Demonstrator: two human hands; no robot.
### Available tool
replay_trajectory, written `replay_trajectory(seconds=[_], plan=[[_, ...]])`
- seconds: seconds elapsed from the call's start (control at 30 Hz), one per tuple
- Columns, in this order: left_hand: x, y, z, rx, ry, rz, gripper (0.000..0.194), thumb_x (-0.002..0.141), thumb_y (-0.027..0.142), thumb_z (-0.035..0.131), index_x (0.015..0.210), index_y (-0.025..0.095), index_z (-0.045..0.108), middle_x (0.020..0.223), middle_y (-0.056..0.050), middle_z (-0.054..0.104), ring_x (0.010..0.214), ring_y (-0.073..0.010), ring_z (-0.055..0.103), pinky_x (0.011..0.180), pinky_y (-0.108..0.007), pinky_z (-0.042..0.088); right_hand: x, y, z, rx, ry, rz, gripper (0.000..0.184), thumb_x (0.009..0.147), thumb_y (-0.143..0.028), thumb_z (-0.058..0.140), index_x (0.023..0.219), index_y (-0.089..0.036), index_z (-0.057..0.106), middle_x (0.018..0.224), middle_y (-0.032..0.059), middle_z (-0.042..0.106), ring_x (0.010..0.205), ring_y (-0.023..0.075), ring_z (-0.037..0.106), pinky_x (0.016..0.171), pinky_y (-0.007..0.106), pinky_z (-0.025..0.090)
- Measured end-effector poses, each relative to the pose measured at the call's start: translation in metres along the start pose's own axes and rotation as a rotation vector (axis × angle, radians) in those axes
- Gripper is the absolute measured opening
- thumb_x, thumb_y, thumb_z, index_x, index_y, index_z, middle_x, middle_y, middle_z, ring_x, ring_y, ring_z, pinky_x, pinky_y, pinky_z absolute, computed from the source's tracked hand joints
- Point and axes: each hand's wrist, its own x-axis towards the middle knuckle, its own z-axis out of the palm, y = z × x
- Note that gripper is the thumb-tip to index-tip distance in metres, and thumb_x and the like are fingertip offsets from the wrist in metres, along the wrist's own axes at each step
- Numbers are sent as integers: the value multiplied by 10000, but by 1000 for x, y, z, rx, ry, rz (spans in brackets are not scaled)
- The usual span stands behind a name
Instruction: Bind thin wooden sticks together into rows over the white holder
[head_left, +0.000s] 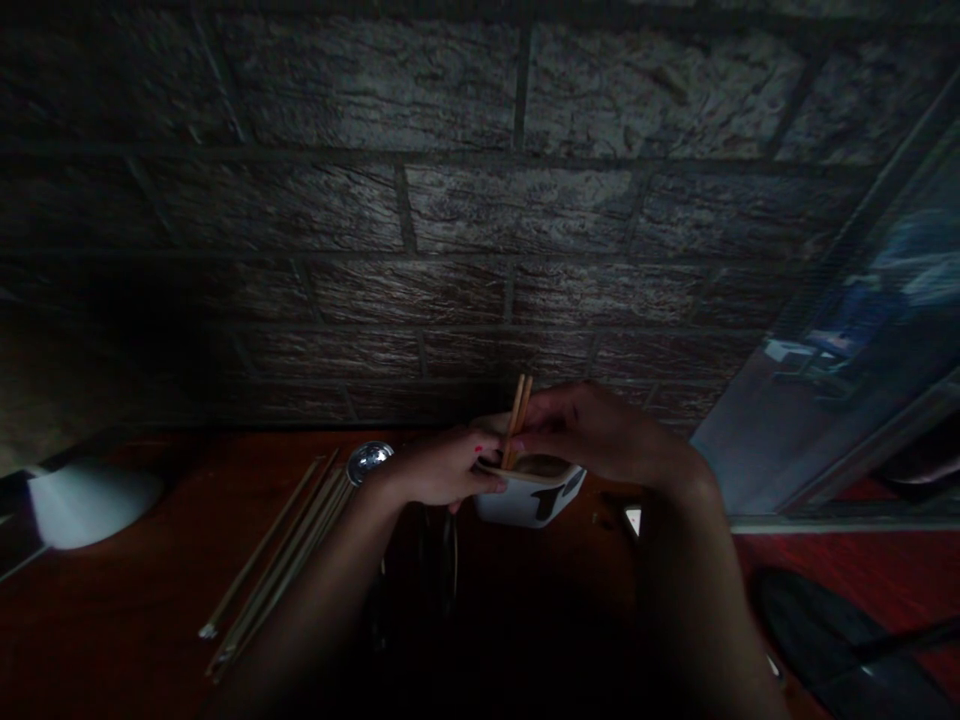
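A white container (pixel 517 505) with a dark mark on its front stands on the brown table against the wall. My left hand (pixel 454 465) is closed on its left rim, thumb outside, with some fingertips hidden at the opening. My right hand (pixel 581 430) reaches over the container's right side, its fingers pinching a pair of wooden chopsticks (pixel 519 415). The chopsticks stand nearly upright, close together, their lower ends down in the container. Whether my left fingertips also touch the chopsticks is hard to see in the dim light.
Several long thin sticks (pixel 281 560) lie left of my left forearm, near a shiny round metal object (pixel 369 460). A white cone-shaped object (pixel 94 505) rests farther left. Behind rises a brick wall (pixel 465 210). A dark round base (pixel 832 625) sits at the lower right.
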Motion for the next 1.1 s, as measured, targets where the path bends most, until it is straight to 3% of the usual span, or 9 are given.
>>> replay_trajectory(seconds=[0.4, 0.9, 1.1], plan=[[1, 1, 1, 91, 2, -59, 223, 870, 346, 534, 953, 154, 612, 617, 18, 574, 419, -95, 533, 396, -186, 352, -1, -5, -1, 66, -33, -11, 210, 873, -329, 621, 983, -174, 711, 950, 42, 746, 860, 166, 684, 735, 240, 506], [3, 4, 4, 104, 33, -101, 289, 853, 314, 557, 1050, 122, 645, 599, -1, 596, 420, -96, 532, 416, -203, 365, 3, 0, 2, 80, -67, 10, 249, 845, -380, 656, 962, -170, 720, 900, 38, 741, 770, 155, 658, 644, 233, 467], [2, 5, 4, 115, 42, -107, 227, 860, 296, 535, 946, 125, 658, 574, 8, 571, 407, -90, 518, 402, -196, 347, 4, 0, 2, -25, -52, 41, 200, 859, -318, 633, 948, -178, 745, 878, 32, 747, 772, 157, 664, 627, 225, 453]])
